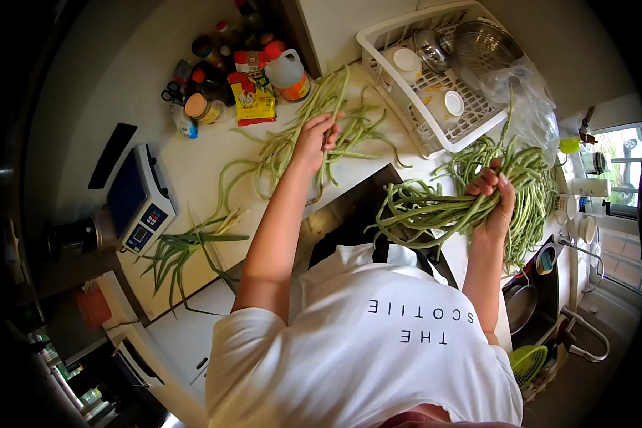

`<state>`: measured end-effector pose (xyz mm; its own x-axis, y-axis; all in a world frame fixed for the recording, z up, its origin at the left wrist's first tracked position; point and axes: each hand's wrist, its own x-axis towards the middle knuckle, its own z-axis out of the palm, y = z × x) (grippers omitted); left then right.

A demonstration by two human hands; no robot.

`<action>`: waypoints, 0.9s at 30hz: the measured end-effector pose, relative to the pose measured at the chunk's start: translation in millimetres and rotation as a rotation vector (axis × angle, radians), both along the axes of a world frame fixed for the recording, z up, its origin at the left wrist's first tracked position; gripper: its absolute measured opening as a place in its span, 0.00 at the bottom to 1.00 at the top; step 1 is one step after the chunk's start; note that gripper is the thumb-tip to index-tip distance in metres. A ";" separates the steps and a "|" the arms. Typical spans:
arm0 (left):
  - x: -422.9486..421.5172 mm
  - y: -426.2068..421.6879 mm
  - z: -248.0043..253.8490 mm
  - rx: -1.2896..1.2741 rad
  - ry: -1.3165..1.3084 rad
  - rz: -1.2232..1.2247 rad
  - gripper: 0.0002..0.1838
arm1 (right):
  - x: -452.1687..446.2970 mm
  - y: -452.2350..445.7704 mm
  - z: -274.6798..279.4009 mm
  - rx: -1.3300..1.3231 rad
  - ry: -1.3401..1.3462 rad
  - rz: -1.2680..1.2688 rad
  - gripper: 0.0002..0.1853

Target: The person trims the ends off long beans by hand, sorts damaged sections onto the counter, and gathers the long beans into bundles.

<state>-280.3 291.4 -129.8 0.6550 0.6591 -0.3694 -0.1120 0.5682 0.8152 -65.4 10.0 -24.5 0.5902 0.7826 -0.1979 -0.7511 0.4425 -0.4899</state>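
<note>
Fingers of the left hand [312, 145], at 12 o'clock: curled, thumb against the others, apparently pinching a strand or so of the loose beans [327, 98]. Right hand [497, 196], 3 o'clock: fingers wrapped around a thick part of the bean bundle [526, 192], thumb over the top.

Progress (judged): partway. Dense lot gathered at 3 o'clock; loose strands remain fanned over the worktop [200, 146] at 12. No cut pieces made out. Spring onions [182, 251], between 8 and 9, lie apart from both hands.

Writing: shirt [364, 371], 6 o'clock, carries "THE" and "SCOTIIE", upside down in view. Yellow packet [253, 103] and jug [289, 77], about 11: print too small to read. Digital scale [148, 221], 9 o'clock: keypad and display visible, figures illegible.
</note>
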 end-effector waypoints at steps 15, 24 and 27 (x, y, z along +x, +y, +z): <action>28.7 -148.2 94.1 0.662 0.114 -0.260 0.12 | -16.1 41.4 -4.6 -0.299 -0.112 0.077 0.21; 32.1 -163.1 98.6 1.110 0.062 -0.145 0.14 | -7.0 24.4 4.3 -0.387 -0.303 0.067 0.19; 30.3 -163.6 89.8 1.121 0.044 -0.190 0.16 | -6.1 15.0 8.1 -0.444 -0.415 -0.058 0.18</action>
<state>-250.0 127.8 -40.0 0.7807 0.5242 0.3402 -0.0605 -0.4785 0.8760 -71.4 25.0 -16.4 0.7272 0.6422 -0.2422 -0.4390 0.1639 -0.8834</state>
